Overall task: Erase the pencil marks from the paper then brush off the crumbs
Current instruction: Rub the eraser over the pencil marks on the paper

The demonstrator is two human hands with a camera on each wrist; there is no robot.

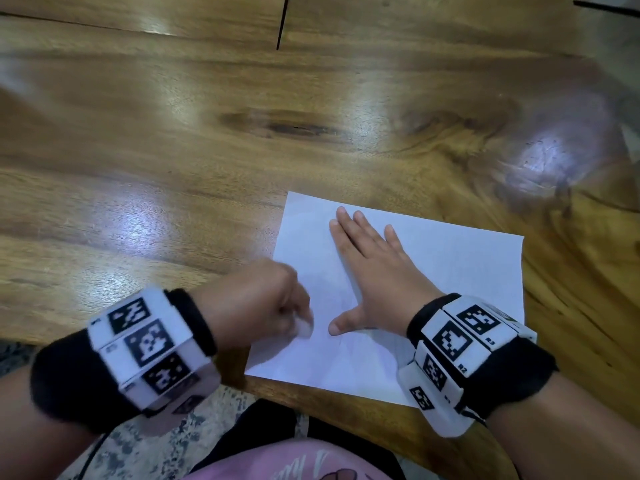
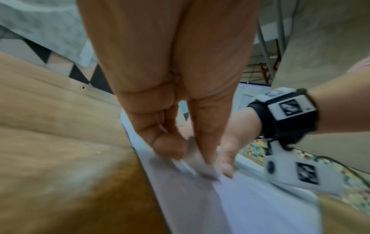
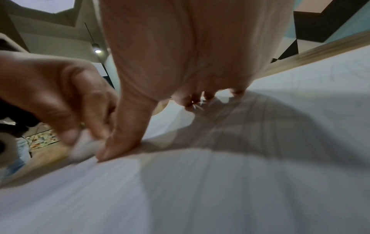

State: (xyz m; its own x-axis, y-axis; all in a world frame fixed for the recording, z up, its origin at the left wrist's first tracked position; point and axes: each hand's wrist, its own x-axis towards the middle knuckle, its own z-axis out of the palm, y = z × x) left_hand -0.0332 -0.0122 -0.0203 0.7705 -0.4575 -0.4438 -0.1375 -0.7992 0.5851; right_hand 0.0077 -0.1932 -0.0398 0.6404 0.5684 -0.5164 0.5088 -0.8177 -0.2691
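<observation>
On the paper [image 1: 450, 271] the flat right hand [image 1: 374, 271] steadies while the left hand [image 1: 256, 303] pinches an eraser [image 1: 304, 329], rubbing; brushing crumbs likely comes next.

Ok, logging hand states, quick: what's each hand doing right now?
Left hand: fingers pinch the white eraser against the paper.
Right hand: open, flat on the paper.

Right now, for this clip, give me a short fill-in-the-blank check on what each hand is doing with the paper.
1. The right hand lies ____ on the paper, fingers spread.
2. The left hand pinches a small white ____.
3. The paper lies on a ____ table.
4. The eraser meets the paper beside the right hand's ____.

Missing words: flat; eraser; wooden; thumb
</observation>
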